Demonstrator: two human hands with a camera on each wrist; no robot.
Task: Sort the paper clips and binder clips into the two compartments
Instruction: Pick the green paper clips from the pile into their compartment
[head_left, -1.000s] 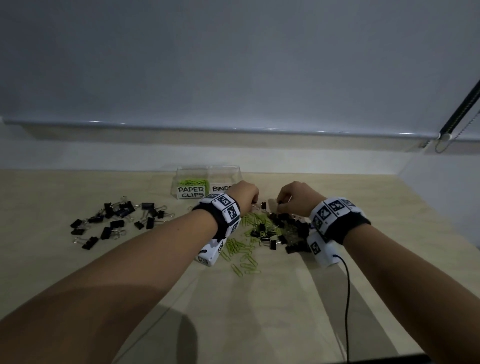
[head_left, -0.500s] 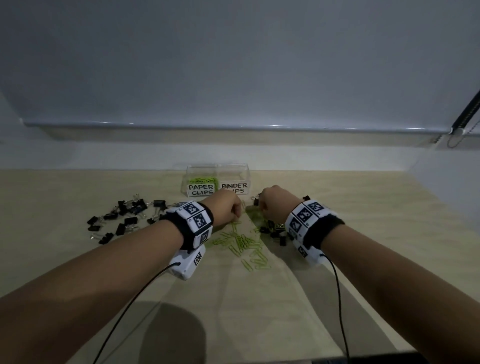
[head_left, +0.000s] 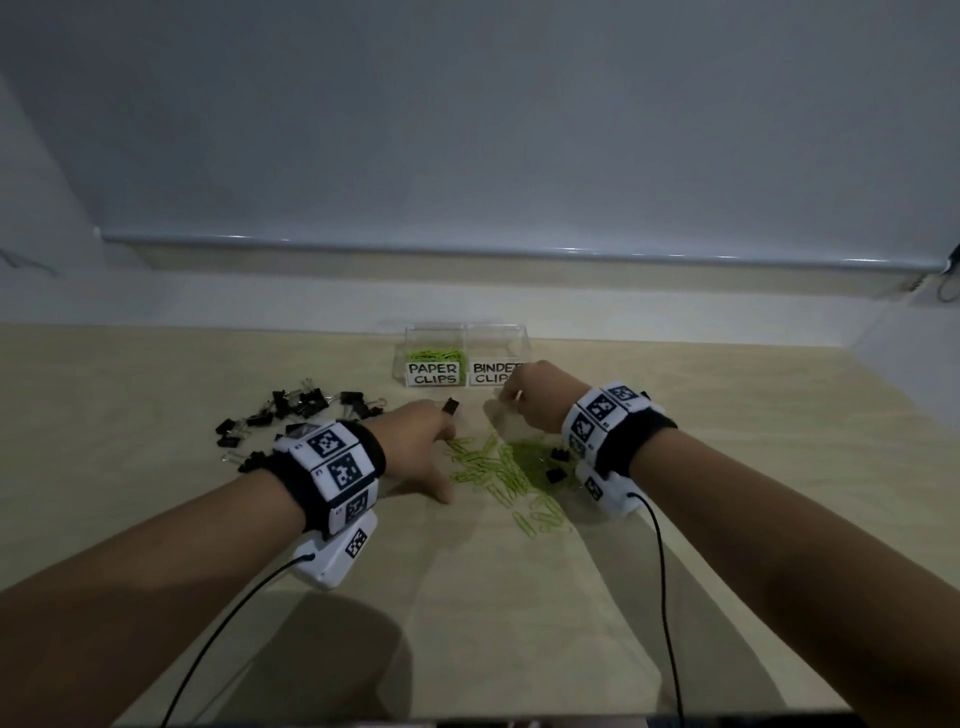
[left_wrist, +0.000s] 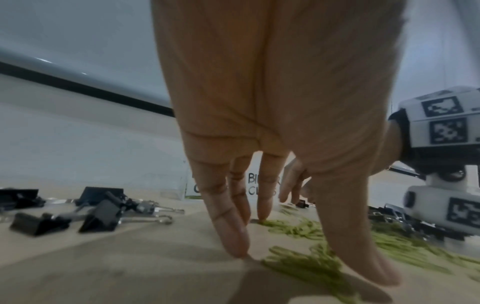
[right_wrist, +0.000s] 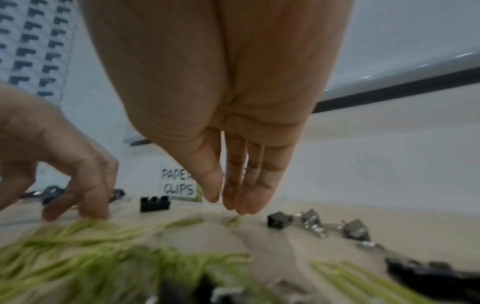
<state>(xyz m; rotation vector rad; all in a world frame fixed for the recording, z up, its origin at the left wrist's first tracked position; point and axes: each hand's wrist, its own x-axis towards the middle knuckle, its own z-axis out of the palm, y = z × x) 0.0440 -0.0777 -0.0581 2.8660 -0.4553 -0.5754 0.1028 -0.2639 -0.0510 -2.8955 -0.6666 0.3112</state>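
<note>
A: Head view first, from the left: a pile of black binder clips lies on the table, apart from the rest. I'd say set aside there on purpose, to be moved in one go.

B: And the left hand?

A: Spread, fingers straight, tips down on the table at the edge of the green paper clips. It holds nothing. It looks placed to rake or corral them. One stray binder clip sits just beyond its fingers.

B: The box?

A: A clear box at the back, labelled PAPER CLIPS left, BINDER CLIPS right. Some green clips already lie in the left compartment; the right one I cannot see into.

B: Right hand?

A: Near the box front, over the far edge of the mixed heap. The right wrist view shows its fingers straight and together, thumb alongside, nothing visibly between them. Probably reaching to pick out a clip.
</note>
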